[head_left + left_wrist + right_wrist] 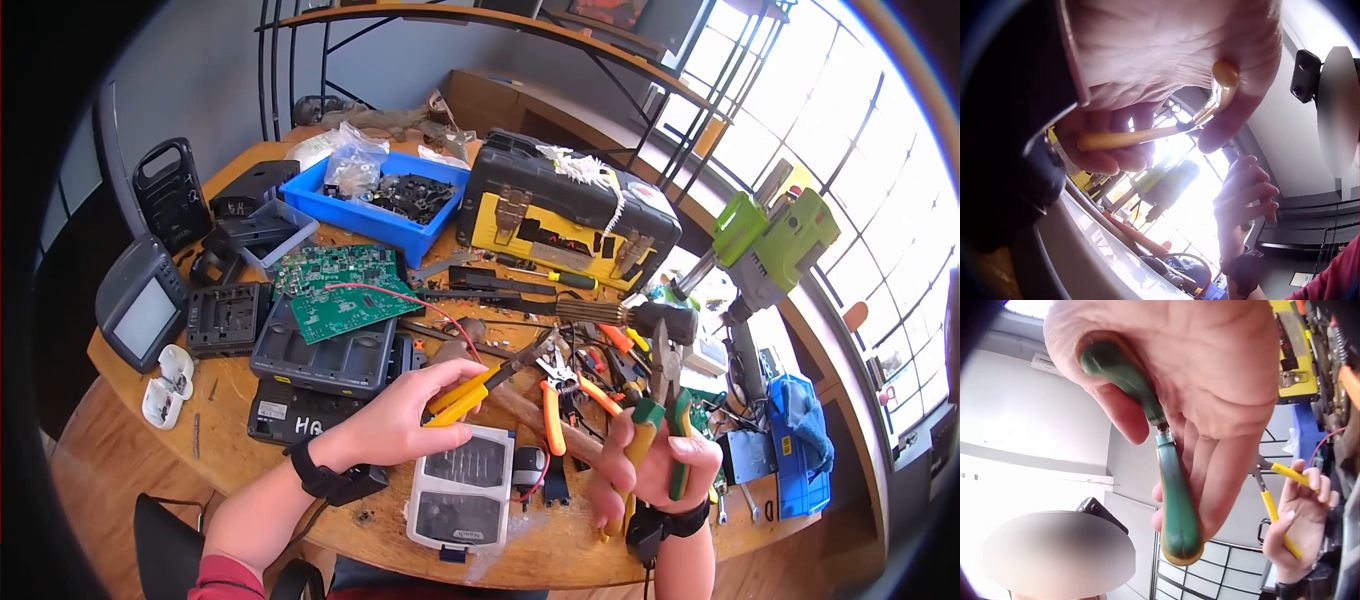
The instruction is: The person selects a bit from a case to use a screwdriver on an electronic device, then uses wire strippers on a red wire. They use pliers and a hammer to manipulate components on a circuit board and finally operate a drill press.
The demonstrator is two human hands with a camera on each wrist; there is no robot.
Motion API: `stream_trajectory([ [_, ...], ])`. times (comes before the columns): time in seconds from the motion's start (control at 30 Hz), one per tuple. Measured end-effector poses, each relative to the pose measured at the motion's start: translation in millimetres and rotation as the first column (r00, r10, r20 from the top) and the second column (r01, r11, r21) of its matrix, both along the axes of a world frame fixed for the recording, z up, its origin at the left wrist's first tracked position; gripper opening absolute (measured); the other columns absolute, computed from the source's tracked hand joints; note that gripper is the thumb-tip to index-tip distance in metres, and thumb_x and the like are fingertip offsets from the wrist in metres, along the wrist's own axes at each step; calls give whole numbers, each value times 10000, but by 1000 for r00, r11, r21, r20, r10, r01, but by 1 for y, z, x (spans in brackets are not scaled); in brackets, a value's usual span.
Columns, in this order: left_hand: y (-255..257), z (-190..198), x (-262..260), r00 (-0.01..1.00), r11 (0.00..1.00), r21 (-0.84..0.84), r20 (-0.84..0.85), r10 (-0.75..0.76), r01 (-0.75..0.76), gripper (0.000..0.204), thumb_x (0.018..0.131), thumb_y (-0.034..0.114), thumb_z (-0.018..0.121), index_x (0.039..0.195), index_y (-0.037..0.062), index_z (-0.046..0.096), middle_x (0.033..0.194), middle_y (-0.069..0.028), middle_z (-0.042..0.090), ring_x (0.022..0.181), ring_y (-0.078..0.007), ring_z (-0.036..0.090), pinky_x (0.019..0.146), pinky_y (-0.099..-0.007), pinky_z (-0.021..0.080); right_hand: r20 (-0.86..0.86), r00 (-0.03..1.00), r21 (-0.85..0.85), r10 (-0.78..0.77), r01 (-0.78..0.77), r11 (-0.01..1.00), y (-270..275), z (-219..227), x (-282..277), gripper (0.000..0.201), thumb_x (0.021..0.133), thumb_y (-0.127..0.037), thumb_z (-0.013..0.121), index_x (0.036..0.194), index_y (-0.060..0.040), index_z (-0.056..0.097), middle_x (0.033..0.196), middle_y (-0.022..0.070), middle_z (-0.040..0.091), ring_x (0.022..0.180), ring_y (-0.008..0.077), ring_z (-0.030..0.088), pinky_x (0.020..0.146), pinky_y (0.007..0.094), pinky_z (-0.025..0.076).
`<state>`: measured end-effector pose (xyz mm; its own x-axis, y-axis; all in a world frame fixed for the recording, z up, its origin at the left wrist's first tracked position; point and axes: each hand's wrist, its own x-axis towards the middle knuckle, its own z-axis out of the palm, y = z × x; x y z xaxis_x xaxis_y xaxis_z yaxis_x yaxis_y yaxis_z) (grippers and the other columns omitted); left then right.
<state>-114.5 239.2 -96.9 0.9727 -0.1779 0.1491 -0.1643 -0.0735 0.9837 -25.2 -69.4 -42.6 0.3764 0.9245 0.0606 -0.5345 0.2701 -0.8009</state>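
Observation:
My left hand [400, 410] grips a pair of pliers with yellow handles [458, 405], its metal head pointing away to the right over the table. In the left wrist view one yellow handle [1125, 139] lies across the curled fingers. My right hand [660, 465] holds pliers with green and yellow handles [645, 420], jaws upward. Those green handles [1179, 506] stand spread against the palm and fingers in the right wrist view. Between the hands lie orange-handled wire strippers [553, 415] and a wooden handle [525, 408]. A clear-lidded case [462, 490] sits below them.
Green circuit boards [350, 295] rest on black plastic housings [320, 355] at the left. Behind stand a blue tray [400, 228] of small parts and a black-yellow toolbox [560, 215]. A green power tool [785, 240] rises at the right, above a blue bin [800, 490].

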Motion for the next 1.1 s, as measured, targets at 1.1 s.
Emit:
stream_trajectory([
  [1.1,-8,-2,-7,881,835,-404,-127,-455,373,741,931,308,682,1531,42,337,1254,-75,501,1150,-187,527,1043,-371,428,-177,969,264,173,-123,957,9,-46,-13,439,926,-333,564,1210,1,583,914,199,671,760,435,712,728,650,586],
])
